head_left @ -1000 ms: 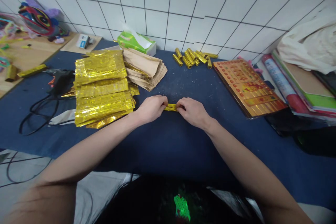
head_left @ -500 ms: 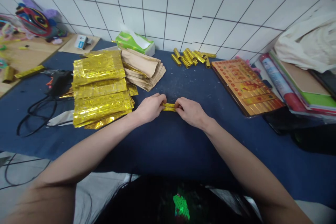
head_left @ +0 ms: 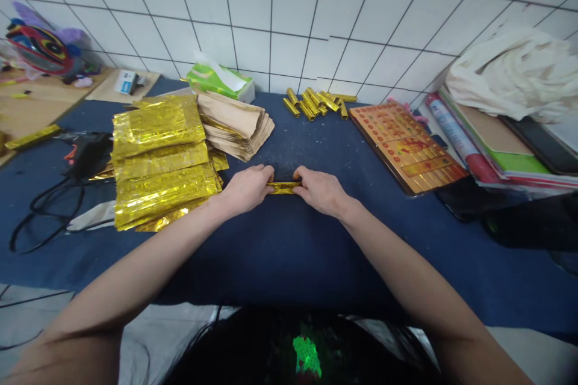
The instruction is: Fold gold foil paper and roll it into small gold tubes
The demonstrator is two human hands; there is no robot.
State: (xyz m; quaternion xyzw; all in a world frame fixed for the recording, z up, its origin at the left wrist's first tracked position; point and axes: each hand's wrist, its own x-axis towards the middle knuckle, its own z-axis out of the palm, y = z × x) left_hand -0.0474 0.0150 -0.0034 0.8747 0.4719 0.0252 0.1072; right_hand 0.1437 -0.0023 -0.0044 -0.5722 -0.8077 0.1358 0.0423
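At the blue-covered desk (head_left: 271, 252), between back and front edges, the left hand (head_left: 248, 189) pinches one end of a gold strip (head_left: 284, 187), long axis roughly parallel to the front edge; the right hand (head_left: 320, 191), equally near, pinches the other.

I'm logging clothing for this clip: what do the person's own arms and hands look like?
The left hand and right hand wear no visible gloves, rings or watches; both bare arms show no sleeves. Between them, black clothing carries a bright green speckled patch.
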